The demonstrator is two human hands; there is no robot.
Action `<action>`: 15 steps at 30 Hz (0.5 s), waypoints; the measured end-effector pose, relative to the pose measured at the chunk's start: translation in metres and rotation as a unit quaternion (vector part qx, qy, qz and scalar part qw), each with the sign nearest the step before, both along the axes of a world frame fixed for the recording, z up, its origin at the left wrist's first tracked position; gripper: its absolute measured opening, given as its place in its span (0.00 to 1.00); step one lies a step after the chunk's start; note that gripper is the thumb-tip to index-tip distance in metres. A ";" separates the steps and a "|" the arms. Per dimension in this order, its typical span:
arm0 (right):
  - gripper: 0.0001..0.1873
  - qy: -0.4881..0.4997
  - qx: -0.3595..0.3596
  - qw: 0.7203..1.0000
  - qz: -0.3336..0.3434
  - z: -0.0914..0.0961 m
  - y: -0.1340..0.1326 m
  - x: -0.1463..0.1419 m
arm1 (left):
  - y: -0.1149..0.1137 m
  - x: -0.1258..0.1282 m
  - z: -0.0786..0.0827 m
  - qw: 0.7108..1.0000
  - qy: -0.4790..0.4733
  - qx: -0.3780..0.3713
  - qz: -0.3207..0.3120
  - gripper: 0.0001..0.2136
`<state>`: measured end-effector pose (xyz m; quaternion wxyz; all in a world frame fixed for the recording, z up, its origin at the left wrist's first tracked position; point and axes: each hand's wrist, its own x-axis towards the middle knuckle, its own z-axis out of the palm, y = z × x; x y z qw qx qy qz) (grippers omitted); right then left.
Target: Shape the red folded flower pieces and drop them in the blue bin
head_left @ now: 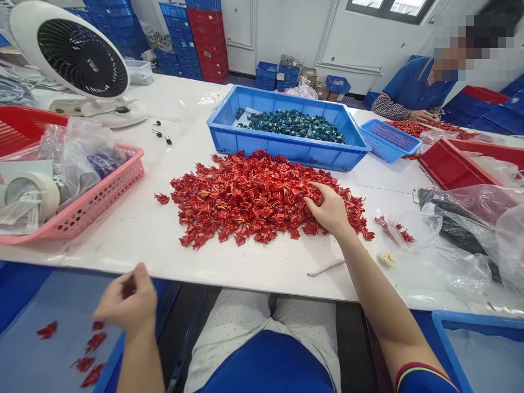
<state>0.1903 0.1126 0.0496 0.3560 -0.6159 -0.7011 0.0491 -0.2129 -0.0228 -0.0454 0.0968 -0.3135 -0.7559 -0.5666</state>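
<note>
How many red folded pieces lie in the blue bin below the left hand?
5 shiny red folded pieces in the blue bin: one apart at the left, four in a loose column beside the left hand, which may hide more.

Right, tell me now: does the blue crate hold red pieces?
No, the blue crate holds teal pieces; the red pieces lie heaped on the white table.
</note>
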 end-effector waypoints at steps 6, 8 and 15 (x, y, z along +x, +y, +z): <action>0.24 0.185 0.044 0.981 0.036 -0.007 -0.020 0.004 | 0.015 0.095 0.022 0.965 0.013 0.087 -0.248 0.09; 0.25 0.218 0.039 0.971 0.085 -0.007 -0.041 0.005 | 0.017 0.126 0.032 0.929 -0.039 0.067 -0.362 0.05; 0.27 0.165 -0.030 0.962 0.216 -0.019 -0.108 0.000 | 0.023 0.203 0.051 0.761 -0.257 -0.073 -0.591 0.10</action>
